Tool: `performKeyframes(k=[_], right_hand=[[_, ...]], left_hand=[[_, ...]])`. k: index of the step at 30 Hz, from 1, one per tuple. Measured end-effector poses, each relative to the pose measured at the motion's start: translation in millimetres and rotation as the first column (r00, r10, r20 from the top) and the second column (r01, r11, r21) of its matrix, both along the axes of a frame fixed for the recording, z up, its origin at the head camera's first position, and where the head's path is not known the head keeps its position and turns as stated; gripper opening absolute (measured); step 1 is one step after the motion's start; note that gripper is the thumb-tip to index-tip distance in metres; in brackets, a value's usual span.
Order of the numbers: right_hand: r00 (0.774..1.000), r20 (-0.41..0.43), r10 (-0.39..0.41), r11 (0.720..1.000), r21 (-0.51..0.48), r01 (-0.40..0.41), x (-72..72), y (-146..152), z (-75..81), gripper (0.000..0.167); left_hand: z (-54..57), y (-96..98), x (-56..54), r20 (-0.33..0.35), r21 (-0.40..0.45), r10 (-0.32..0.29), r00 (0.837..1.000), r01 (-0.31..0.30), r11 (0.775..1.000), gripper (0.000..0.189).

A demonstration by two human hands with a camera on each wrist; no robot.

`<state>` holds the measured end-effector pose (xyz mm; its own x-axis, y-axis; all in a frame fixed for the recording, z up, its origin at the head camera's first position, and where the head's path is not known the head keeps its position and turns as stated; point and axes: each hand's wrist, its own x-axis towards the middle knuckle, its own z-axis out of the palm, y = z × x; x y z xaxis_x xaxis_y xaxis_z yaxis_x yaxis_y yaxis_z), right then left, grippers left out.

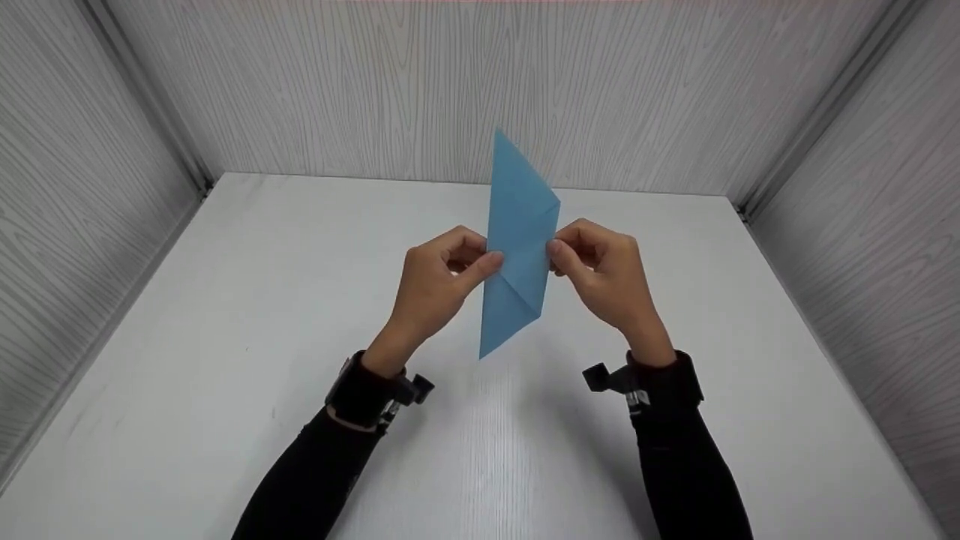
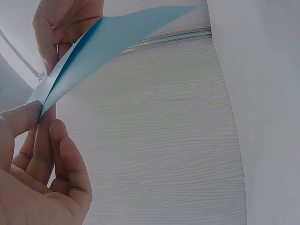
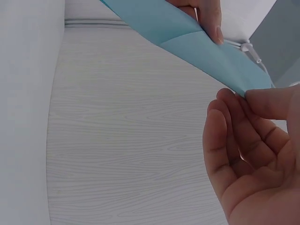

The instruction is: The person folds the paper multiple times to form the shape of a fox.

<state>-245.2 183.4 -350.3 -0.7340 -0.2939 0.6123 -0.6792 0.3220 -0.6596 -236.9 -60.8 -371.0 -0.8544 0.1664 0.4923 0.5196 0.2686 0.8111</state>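
A folded sheet of blue paper [image 1: 521,232] is held up between both hands, its long pointed shape standing nearly upright in the head view. Crease lines and folded flaps show on its face. My left hand [image 1: 439,281] pinches its left edge near the middle, thumb in front and fingers behind. The right hand [image 1: 607,274] pinches the opposite edge between thumb and fingers. In the left wrist view the blue paper [image 2: 89,54] slants away with a flap standing slightly apart. From the right wrist, the paper [image 3: 187,49] stretches between the two pinching hands.
Below the hands lies a white tabletop [image 1: 225,337]. Pale wood-grain panels rise around it: a back wall [image 1: 337,90], a left wall [image 1: 67,187] and a right wall [image 1: 862,187]. Black straps with small cameras sit on both wrists.
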Motion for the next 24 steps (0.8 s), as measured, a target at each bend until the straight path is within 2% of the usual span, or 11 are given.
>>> performKeyframes(k=[6, 13, 20, 24], right_hand=[[0.997, 0.058, 0.043, 0.999, 0.007, -0.044, -0.4, 1.6, -1.5, 0.010], [0.999, 0.033, 0.035, 0.999, 0.026, -0.036, -0.5, 0.5, -1.7, 0.012], [0.989, 0.135, 0.064, 0.996, 0.052, -0.072, -2.1, -0.3, -3.2, 0.011], [0.986, 0.156, 0.063, 0.995, 0.068, -0.074, -2.8, -1.8, -4.2, 0.013]], left_hand=[[1.2, -1.2, 0.1, -0.021, 0.012, 0.015, 1.000, -0.015, 1.000, 0.019], [1.5, -1.7, 0.0, -0.034, 0.030, 0.017, 0.999, -0.016, 0.999, 0.018], [0.8, -2.4, -1.2, -0.026, 0.036, 0.033, 0.999, -0.032, 0.999, 0.019], [0.6, -2.5, -1.4, 0.003, 0.059, 0.030, 1.000, -0.030, 0.998, 0.017]])
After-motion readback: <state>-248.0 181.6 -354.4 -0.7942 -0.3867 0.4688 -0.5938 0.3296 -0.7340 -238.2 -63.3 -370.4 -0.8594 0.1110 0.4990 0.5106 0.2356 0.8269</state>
